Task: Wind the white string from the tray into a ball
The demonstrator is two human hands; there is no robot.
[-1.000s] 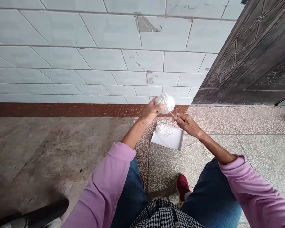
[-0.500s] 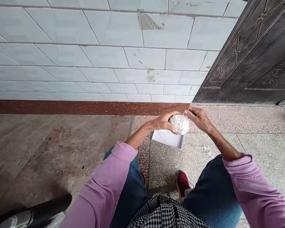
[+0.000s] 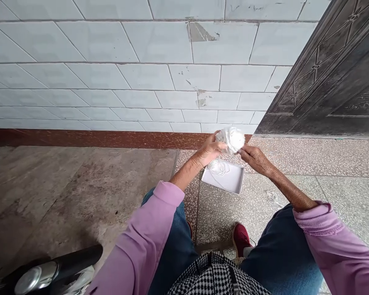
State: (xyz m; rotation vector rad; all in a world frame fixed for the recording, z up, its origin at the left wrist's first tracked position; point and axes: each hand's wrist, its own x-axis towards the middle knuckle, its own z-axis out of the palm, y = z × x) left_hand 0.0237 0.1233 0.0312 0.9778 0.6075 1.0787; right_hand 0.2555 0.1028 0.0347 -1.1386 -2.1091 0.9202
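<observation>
A fluffy, rounded ball of white string [image 3: 233, 140] is raised in front of the wall's base, slightly blurred. My left hand [image 3: 209, 150] grips it from the left, fingers wrapped around its side. At the ball's lower right edge, my right hand [image 3: 254, 159] is closed in a pinch on the string; the strand itself is hard to make out. Below both hands, a shallow white box tray [image 3: 233, 182] rests on the floor. Loose coils of thin white cord [image 3: 219, 167] lie in its upper left part.
A small tangle of white cord [image 3: 273, 198] lies on the speckled floor [image 3: 215, 213] near my right knee. Ahead stands a white tiled wall [image 3: 153, 76] with a dark metal door [image 3: 335, 78] at right. A black tubular object [image 3: 76, 260] is at lower left.
The ball has moved up and turned in my left hand. My right hand has shifted from its top right edge to its lower right edge. More of the tray and coils shows.
</observation>
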